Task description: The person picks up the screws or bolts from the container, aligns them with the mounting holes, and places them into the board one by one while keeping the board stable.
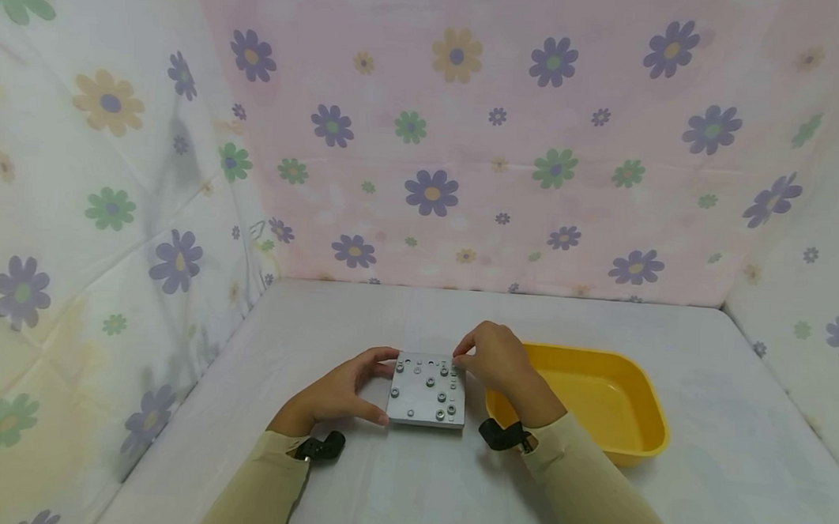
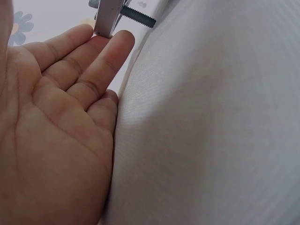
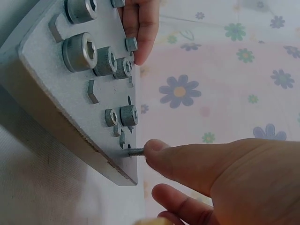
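A silver metal plate [image 1: 416,396] lies on the table, with several socket-head screws [image 3: 80,52] of different sizes standing in its top face. My left hand [image 1: 341,392] holds the plate at its left side, thumb at the near corner and forefinger at the far one. In the left wrist view, fingertips touch the plate's edge, and a dark threaded shank [image 2: 139,17] sticks out beneath it. At the far right corner, my right hand [image 1: 499,365] pinches a small threaded screw [image 3: 136,152] standing at a hole; the thumb covers its outer end.
A yellow plastic tray [image 1: 657,401] stands right of the plate, partly behind my right forearm. White cloth [image 1: 351,488] covers the table. Flower-patterned curtains [image 1: 481,178] enclose the back and both sides. A black wrist device [image 1: 503,435] sits on each wrist.
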The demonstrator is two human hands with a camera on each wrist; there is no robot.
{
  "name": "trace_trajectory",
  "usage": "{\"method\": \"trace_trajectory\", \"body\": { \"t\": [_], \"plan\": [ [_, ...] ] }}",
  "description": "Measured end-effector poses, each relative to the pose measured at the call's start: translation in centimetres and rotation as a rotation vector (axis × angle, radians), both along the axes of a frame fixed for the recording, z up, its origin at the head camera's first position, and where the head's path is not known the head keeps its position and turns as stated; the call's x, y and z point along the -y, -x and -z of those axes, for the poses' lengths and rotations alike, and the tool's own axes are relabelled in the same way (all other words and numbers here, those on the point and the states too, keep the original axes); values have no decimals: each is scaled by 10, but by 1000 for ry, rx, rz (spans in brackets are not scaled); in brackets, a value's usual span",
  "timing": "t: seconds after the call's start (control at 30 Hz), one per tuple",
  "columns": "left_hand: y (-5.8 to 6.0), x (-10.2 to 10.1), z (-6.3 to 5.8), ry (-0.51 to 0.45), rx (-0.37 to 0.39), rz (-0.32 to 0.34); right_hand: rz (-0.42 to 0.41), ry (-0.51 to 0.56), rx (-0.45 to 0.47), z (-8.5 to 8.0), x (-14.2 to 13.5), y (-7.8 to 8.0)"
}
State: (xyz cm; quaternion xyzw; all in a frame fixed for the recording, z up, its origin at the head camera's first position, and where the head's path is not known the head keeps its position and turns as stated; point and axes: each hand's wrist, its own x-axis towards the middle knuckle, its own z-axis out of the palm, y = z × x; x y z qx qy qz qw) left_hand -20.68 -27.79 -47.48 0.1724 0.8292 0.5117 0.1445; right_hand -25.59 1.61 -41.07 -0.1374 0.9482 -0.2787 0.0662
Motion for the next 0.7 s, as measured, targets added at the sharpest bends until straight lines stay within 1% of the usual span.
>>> {"method": "trace_trajectory", "body": {
  "t": [0.13,0.3,0.5,0.7],
  "plan": [
    [0,0,0,11,5,-9,7,-13,4,2,0,2],
    [0,0,0,1,-7,4,-6,-30,-2,3,2,2],
    [-1,0,1,-13,-12,7,-1,-68,-9,1,4,-1],
    [0,-1,2,8,-8,-6,-3,-102,-26,2,4,-3]
  ]
}}
